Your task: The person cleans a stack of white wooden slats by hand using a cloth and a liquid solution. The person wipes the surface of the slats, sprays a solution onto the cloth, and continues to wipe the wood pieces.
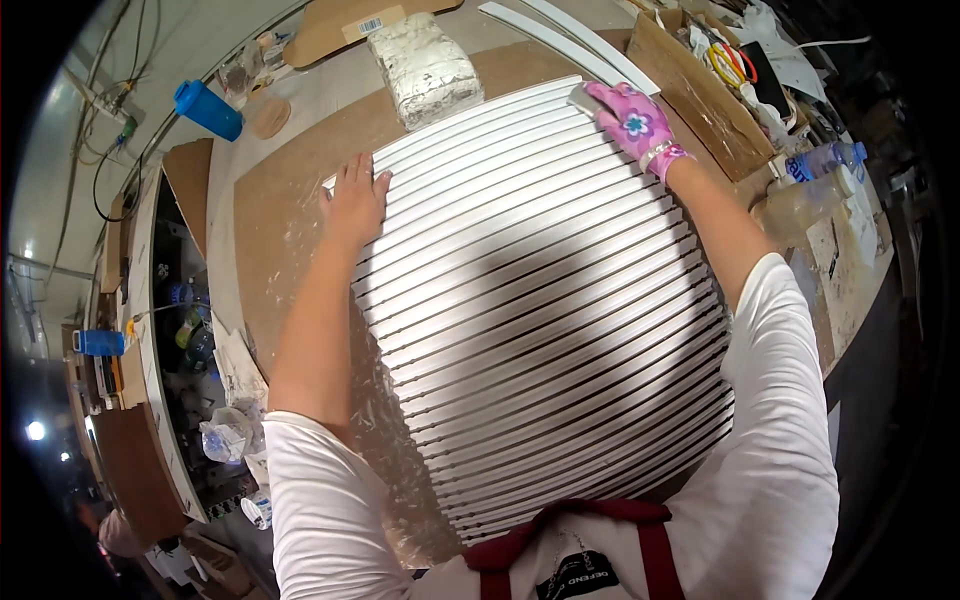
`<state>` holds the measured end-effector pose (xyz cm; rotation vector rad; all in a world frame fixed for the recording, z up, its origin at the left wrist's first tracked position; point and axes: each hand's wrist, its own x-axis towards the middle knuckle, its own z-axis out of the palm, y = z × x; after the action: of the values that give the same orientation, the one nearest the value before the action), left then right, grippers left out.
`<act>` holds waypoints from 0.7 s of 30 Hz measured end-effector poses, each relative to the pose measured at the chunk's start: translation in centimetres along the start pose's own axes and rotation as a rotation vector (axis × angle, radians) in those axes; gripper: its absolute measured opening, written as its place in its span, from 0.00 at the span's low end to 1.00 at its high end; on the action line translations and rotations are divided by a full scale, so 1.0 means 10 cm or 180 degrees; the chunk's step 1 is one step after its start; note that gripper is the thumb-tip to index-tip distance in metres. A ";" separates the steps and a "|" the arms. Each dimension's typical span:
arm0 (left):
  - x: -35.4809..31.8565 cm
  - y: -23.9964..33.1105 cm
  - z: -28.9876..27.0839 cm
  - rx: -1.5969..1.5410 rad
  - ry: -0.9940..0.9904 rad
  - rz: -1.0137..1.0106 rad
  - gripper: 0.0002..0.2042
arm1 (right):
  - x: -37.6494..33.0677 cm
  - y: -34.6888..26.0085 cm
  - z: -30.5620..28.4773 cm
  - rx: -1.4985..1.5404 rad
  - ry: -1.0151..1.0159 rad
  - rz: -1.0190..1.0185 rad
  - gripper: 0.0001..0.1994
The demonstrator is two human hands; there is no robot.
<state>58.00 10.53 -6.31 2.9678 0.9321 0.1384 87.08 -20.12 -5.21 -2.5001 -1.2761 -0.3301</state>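
Many white slats (pixel 540 290) lie side by side across the brown board, with narrow dark gaps between most of them. My bare left hand (pixel 356 202) rests at their far left ends, its fingers stretched out and holding nothing. At the far right end of the farthest slats is my right hand (pixel 634 122), in a pink flowered glove. Its fingers are closed on a small pale grey flat piece (pixel 580 98), pressed against the slats. The exact kind of this piece is too small to make out.
Beyond the slats sits a white wrapped block (pixel 425 75). Two loose white strips (pixel 560 40) lie at the far right, by a cardboard box (pixel 700 95) of tools and scraps. A blue cup (pixel 208 110) stands far left; plastic bottles (pixel 825 160) lie right.
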 end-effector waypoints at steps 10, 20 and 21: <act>-0.04 0.17 -0.35 -0.0594 0.0254 0.0322 0.26 | 0.00 -0.51 -0.41 0.5044 -0.0452 0.1358 0.21; -1.00 1.14 -0.62 -0.7213 -0.1680 0.0569 0.27 | -0.74 -1.71 -0.53 0.7504 -0.2944 0.1305 0.20; -1.01 1.14 -0.67 -0.7185 -0.1565 0.0699 0.26 | -0.75 -1.72 -0.55 0.7477 -0.2933 0.1204 0.20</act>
<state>55.57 -4.59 0.23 0.8303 -0.0115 0.2077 68.34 -18.26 0.23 -0.4920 -0.3633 1.5357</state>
